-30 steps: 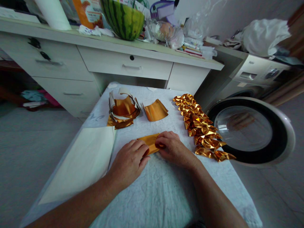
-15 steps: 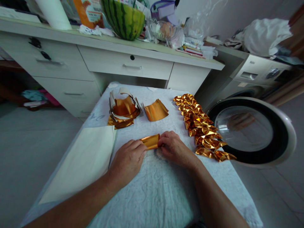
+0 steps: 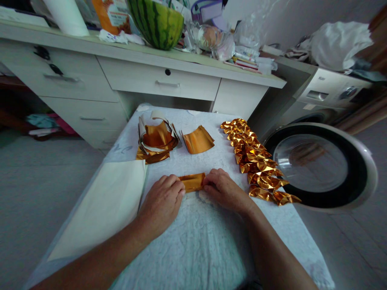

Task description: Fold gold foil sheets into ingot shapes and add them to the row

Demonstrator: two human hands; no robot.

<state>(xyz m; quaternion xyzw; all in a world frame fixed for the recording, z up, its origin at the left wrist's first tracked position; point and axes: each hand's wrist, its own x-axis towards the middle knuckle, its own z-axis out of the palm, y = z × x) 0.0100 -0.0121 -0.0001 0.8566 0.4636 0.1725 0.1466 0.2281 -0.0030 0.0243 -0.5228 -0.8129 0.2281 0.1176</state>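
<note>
A narrow gold foil strip (image 3: 192,182) lies crosswise between my hands on the cloth-covered table (image 3: 193,241). My left hand (image 3: 163,203) has its closed fingers on the strip's left end, and my right hand (image 3: 225,191) pinches the right end. Beyond them rests a curved gold sheet (image 3: 198,139). To its left is a bundle of gold foil sheets (image 3: 157,139) with white backing. Folded gold foil pieces (image 3: 256,161) form a slanting row at the right. Under my left forearm's far side lies a pale paper sheet (image 3: 102,205).
Behind the table stands a white drawer desk (image 3: 166,84) holding a cut watermelon (image 3: 157,24), a white roll (image 3: 68,18) and plastic bags. At the right, a washing machine's open round door (image 3: 320,165) reaches close to the table edge.
The foil strip looks slightly wider and more level between my hands. Both hands have shifted very little and keep their hold on its ends.
</note>
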